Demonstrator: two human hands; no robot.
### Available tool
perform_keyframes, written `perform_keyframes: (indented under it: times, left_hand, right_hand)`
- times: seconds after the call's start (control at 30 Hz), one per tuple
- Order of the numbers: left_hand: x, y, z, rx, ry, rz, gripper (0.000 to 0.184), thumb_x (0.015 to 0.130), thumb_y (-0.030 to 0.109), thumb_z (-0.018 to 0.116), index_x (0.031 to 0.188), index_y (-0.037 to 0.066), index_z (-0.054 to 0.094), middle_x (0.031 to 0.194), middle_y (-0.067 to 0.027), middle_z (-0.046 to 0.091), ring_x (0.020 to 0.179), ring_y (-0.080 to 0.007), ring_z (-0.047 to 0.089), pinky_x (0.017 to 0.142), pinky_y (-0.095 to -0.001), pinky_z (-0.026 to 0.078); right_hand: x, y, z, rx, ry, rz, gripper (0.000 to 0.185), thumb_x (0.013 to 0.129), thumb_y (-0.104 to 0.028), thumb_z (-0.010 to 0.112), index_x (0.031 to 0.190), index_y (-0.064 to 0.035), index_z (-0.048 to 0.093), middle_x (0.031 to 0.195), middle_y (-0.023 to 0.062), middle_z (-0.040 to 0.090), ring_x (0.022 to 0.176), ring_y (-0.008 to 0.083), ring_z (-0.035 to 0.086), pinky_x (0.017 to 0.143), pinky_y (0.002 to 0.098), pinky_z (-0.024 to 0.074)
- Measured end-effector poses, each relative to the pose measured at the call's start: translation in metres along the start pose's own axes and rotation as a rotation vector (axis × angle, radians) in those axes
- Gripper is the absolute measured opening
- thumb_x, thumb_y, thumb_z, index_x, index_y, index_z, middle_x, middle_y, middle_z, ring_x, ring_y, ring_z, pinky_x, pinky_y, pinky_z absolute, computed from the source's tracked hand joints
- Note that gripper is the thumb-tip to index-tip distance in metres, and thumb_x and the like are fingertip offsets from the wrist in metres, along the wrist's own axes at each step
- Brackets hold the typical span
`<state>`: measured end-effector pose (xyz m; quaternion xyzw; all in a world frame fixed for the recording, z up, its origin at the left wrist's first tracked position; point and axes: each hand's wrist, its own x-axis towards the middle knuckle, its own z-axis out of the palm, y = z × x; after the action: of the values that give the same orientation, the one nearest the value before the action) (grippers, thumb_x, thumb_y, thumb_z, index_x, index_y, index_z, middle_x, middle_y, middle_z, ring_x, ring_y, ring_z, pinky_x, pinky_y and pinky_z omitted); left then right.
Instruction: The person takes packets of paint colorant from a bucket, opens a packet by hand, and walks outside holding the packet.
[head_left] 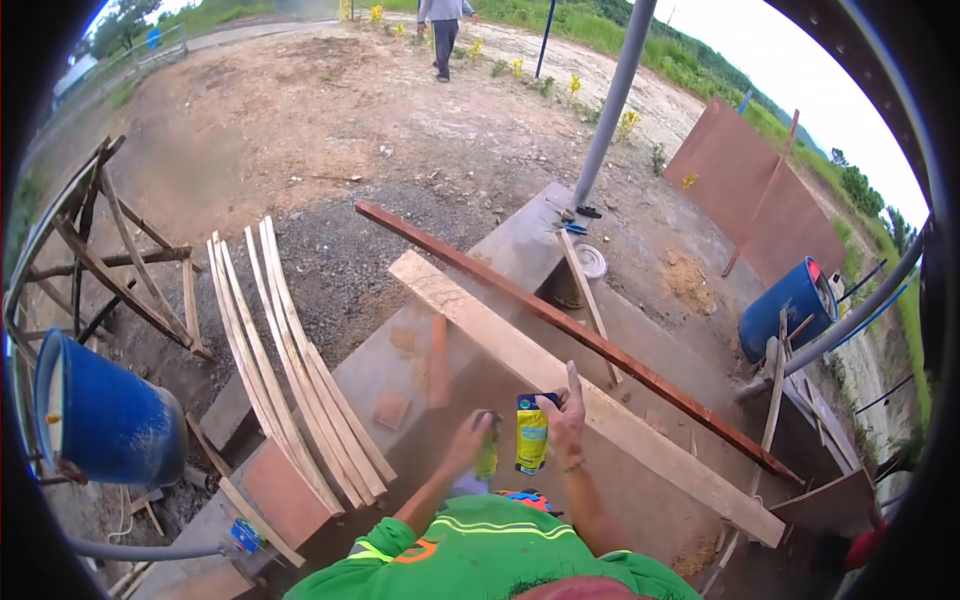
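Packet (pixel 531 440), yellow and blue, near side of the pale plank (pixel 640 434), clamped in the grip of the right hand (pixel 567 422); left hand (pixel 467 442), same side, its grip closed on a yellow-green item (pixel 487 460). Beyond the plank, a red-brown beam (pixel 570 335).

Dirt yard (pixel 270 140), grey pole (pixel 612 105), green grass (pixel 590 40), pale sky (pixel 820 60)

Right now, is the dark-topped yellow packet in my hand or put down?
In hand: the yellow packet is gripped near its top by your right hand.
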<state>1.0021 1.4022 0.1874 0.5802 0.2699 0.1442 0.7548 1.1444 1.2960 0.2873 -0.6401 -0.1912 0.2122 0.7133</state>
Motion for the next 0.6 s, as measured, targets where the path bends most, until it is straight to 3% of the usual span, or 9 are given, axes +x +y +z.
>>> perform_keyframes:
  times: [0.1, 0.13, 0.2, 0.23, 0.33, 0.4, 0.47, 0.57, 0.6]
  left_hand:
    - [0.023, 0.031, 0.028, 0.385, 0.018, 0.052, 0.047, 0.096, 0.044, 0.051, 0.124, 0.006, 0.055, 0.107, -0.0136, 0.066, 0.1, -0.0262, 0.064, 0.089, -0.0375, 0.048]
    - [0.027, 0.035, 0.045, 0.171, -0.062, 0.063, 0.048, 0.092, 0.042, 0.061, 0.123, 0.006, 0.055, 0.109, -0.0114, 0.066, 0.1, -0.0215, 0.064, 0.087, -0.0332, 0.049]
    - [0.023, 0.08, 0.066, 0.176, -0.208, 0.035, 0.046, 0.087, 0.035, 0.07, 0.118, 0.004, 0.058, 0.105, -0.0079, 0.067, 0.096, -0.015, 0.063, 0.085, -0.0303, 0.049]
    - [0.034, 0.07, 0.071, 0.124, -0.244, 0.018, 0.042, 0.086, 0.032, 0.072, 0.114, 0.003, 0.06, 0.102, -0.0064, 0.067, 0.094, -0.0125, 0.062, 0.083, -0.029, 0.049]
    - [0.062, 0.075, 0.084, 0.177, -0.301, 0.065, 0.034, 0.087, 0.03, 0.073, 0.105, 0.002, 0.065, 0.093, -0.0035, 0.068, 0.086, -0.0092, 0.061, 0.077, -0.0274, 0.049]
    - [0.081, 0.092, 0.091, 0.161, -0.337, 0.035, 0.033, 0.087, 0.03, 0.072, 0.104, 0.003, 0.065, 0.093, -0.0029, 0.068, 0.084, -0.0085, 0.061, 0.075, -0.0265, 0.049]
    - [0.11, 0.117, 0.09, 0.045, -0.291, 0.021, 0.03, 0.088, 0.029, 0.071, 0.104, 0.004, 0.066, 0.091, -0.001, 0.068, 0.082, -0.0077, 0.061, 0.072, -0.0253, 0.049]
    - [0.154, 0.188, 0.08, -0.158, -0.166, 0.189, 0.031, 0.089, 0.027, 0.069, 0.106, 0.001, 0.065, 0.1, -0.0038, 0.067, 0.088, -0.0092, 0.061, 0.077, -0.0265, 0.049]
    - [0.168, 0.22, 0.074, -0.129, -0.098, 0.329, 0.032, 0.088, 0.025, 0.07, 0.109, 0.002, 0.064, 0.101, -0.0038, 0.067, 0.09, -0.0097, 0.061, 0.078, -0.0265, 0.049]
  right_hand:
    - [0.028, 0.006, -0.008, 0.006, 0.06, -0.07, 0.081, 0.082, 0.007, 0.06, 0.151, -0.0013, 0.019, 0.078, -0.0033, 0.047, 0.069, 0.0042, 0.045, 0.063, 0.0182, 0.0422]
    - [0.031, 0.007, -0.014, 0.04, 0.111, -0.069, 0.081, 0.082, 0.008, 0.059, 0.151, -0.0013, 0.018, 0.078, -0.0032, 0.047, 0.069, 0.0045, 0.046, 0.063, 0.0182, 0.0423]
    - [0.034, 0.012, -0.02, 0.121, 0.212, -0.067, 0.081, 0.082, 0.009, 0.059, 0.151, -0.0013, 0.018, 0.078, -0.0032, 0.047, 0.07, 0.0049, 0.046, 0.063, 0.0183, 0.0427]
    - [0.033, 0.011, -0.03, 0.183, 0.215, -0.016, 0.078, 0.083, 0.007, 0.056, 0.151, -0.0031, 0.018, 0.09, 0.0023, 0.053, 0.08, 0.0096, 0.053, 0.074, 0.0232, 0.0467]
    - [0.04, 0.013, -0.05, 0.4, 0.297, -0.05, 0.072, 0.088, 0.003, 0.052, 0.151, -0.003, 0.017, 0.093, 0.0034, 0.055, 0.08, 0.01, 0.054, 0.075, 0.0237, 0.0459]
    - [0.051, 0.02, -0.072, 0.447, 0.302, -0.059, 0.065, 0.094, -0.009, 0.05, 0.151, -0.0067, 0.018, 0.096, 0.0066, 0.059, 0.078, 0.0126, 0.056, 0.073, 0.0258, 0.0459]
    - [0.054, 0.003, -0.081, 0.492, 0.383, -0.009, 0.063, 0.095, -0.014, 0.049, 0.151, -0.0085, 0.019, 0.096, 0.0083, 0.061, 0.076, 0.0138, 0.057, 0.07, 0.0269, 0.0461]
    - [0.063, 0.012, -0.105, 0.377, 0.475, 0.025, 0.063, 0.096, -0.017, 0.049, 0.151, -0.0097, 0.018, 0.093, 0.0085, 0.062, 0.074, 0.0146, 0.056, 0.067, 0.0294, 0.0479]
    - [0.07, 0.015, -0.109, 0.345, 0.492, 0.03, 0.063, 0.096, -0.017, 0.049, 0.151, -0.0095, 0.018, 0.093, 0.0084, 0.061, 0.074, 0.0144, 0.056, 0.066, 0.0297, 0.0481]
